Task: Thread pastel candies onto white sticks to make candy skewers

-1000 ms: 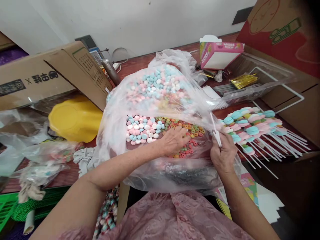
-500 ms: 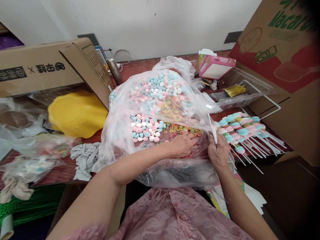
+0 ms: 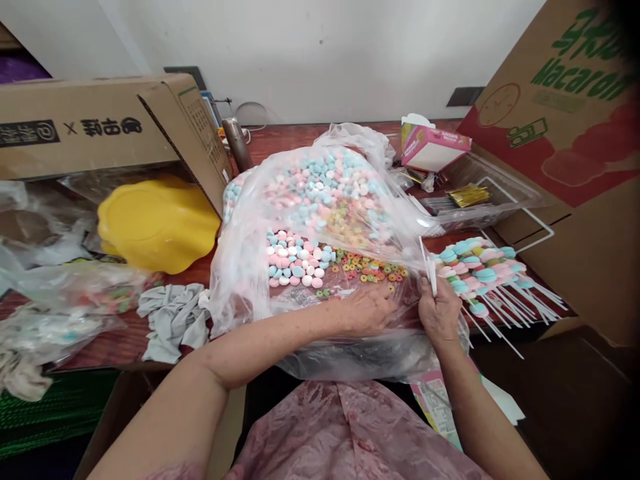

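Two hands are kept at the bag's mouth: the left hand is laid inside the plastic bag, fingers apparently curled over ring sweets; a white stick is pinched upright by the right hand, ready beside them.

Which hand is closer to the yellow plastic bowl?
Left. The left hand is inside the clear bag, nearer the yellow plastic bowl; the right hand sits farther right, holding a white stick.
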The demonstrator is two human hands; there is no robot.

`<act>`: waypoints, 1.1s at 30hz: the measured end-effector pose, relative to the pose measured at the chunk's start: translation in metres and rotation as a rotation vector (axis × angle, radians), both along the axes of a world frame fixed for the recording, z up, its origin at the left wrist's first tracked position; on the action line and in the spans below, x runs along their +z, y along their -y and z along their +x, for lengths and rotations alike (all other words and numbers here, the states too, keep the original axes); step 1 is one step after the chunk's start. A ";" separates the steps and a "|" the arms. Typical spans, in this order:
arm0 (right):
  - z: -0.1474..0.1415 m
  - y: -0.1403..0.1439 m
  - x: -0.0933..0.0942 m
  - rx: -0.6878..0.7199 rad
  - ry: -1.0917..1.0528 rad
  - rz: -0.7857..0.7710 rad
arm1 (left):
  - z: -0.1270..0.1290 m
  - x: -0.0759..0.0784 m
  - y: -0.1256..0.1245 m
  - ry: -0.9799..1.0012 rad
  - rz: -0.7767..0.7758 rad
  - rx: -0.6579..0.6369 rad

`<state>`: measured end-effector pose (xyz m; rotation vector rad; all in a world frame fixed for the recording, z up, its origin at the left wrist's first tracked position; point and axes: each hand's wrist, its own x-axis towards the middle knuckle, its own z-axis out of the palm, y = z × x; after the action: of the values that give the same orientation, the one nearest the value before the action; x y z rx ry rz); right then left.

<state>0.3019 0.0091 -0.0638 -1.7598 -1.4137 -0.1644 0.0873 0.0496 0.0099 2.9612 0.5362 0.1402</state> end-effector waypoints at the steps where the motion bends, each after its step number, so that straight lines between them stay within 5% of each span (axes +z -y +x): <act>1: 0.001 0.000 -0.001 0.001 0.000 0.003 | 0.002 0.001 -0.001 0.018 -0.008 0.005; 10: 0.005 0.000 -0.005 0.003 0.014 0.006 | 0.029 -0.020 0.009 -0.010 -0.044 -0.132; 14: 0.007 0.002 -0.007 -0.013 -0.022 0.013 | 0.019 -0.012 0.012 0.008 -0.074 -0.246; 19: 0.005 0.002 -0.006 -0.011 -0.050 0.057 | 0.033 -0.009 0.007 -0.029 -0.107 -0.041; 24: -0.004 0.000 0.002 -0.078 -0.072 0.214 | 0.018 0.006 0.006 -0.004 -0.143 -0.178; 25: -0.006 0.001 0.005 -0.083 -0.076 0.250 | 0.004 0.013 0.002 -0.001 -0.128 -0.133; 29: -0.015 0.015 0.025 -0.035 -0.080 0.357 | -0.069 0.036 -0.023 -0.124 -0.110 0.513; 33: -0.033 0.044 0.057 -0.015 0.012 0.151 | -0.109 0.028 -0.026 -0.193 -0.102 0.617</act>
<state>0.2690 -0.0354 -0.0070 -1.6483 -1.3613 -0.2829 -0.0214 0.0760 0.0378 2.6218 1.4174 -0.1150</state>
